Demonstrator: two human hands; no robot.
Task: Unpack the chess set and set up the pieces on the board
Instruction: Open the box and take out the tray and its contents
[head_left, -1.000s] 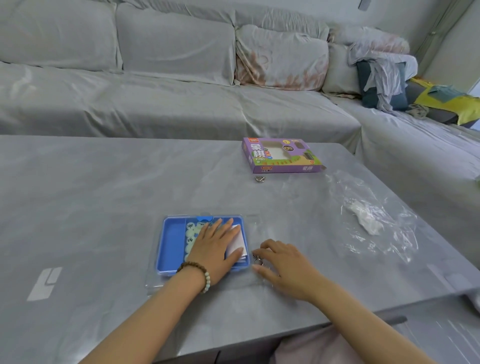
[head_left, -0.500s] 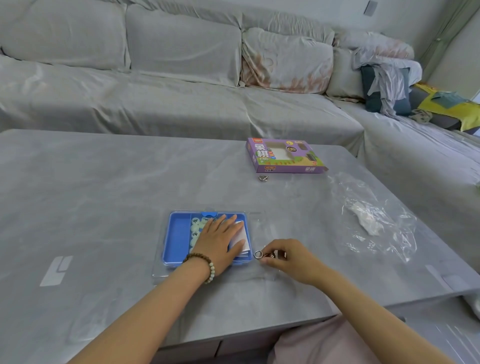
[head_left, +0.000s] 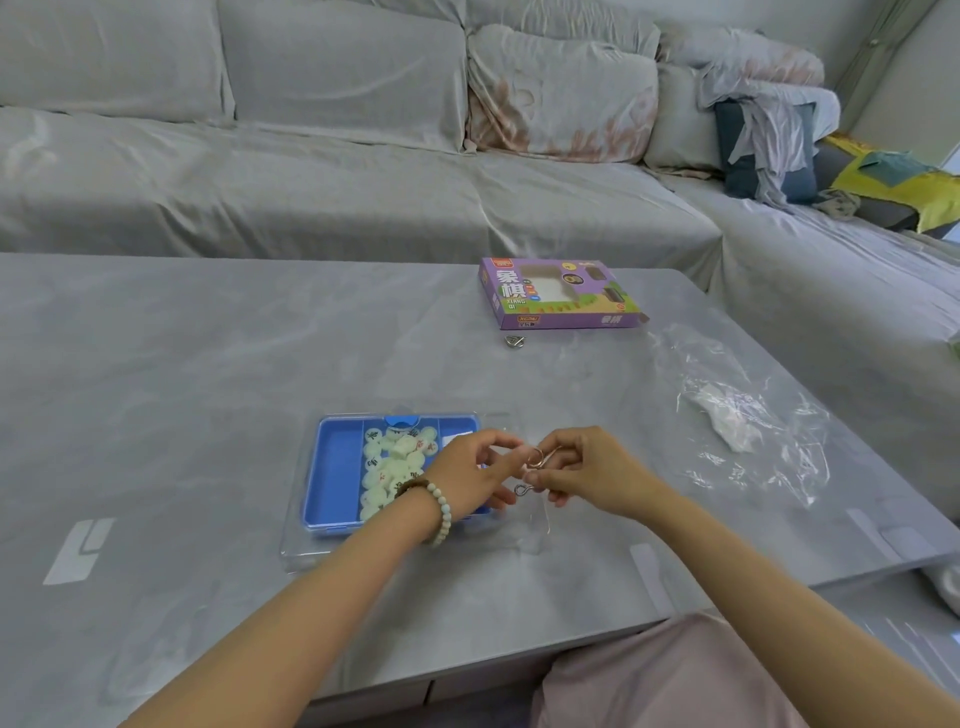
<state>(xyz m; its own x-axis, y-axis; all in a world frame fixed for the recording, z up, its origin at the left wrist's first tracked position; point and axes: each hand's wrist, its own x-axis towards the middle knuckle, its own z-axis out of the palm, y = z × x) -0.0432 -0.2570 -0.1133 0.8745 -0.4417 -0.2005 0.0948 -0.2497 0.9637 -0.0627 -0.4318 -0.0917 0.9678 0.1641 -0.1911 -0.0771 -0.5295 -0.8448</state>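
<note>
Item: xiangqi set, partly unpacked, recorded on a grey table in front of a grey covered sofa. A blue tray was found near the table's front edge, with clear plastic casing showing around its rim. The left compartment was seen bare; the middle compartment was filled with a loose heap of pale round chess pieces marked in red and dark characters. A folded white sheet was noted in the right compartment, largely hidden by the left hand. This hand, with a bead bracelet on its wrist, was raised over the tray's right end, its fingers curled. The right hand was held just beside it, to the right of the tray. A small metal ring piece was pinched between the fingertips of both hands, with a silver hook hanging below it. The purple box of the set was laid flat at the far side of the table, well apart from the tray, with a small metal object just in front of it. Crumpled clear plastic wrap was spread at the right side of the table.
</note>
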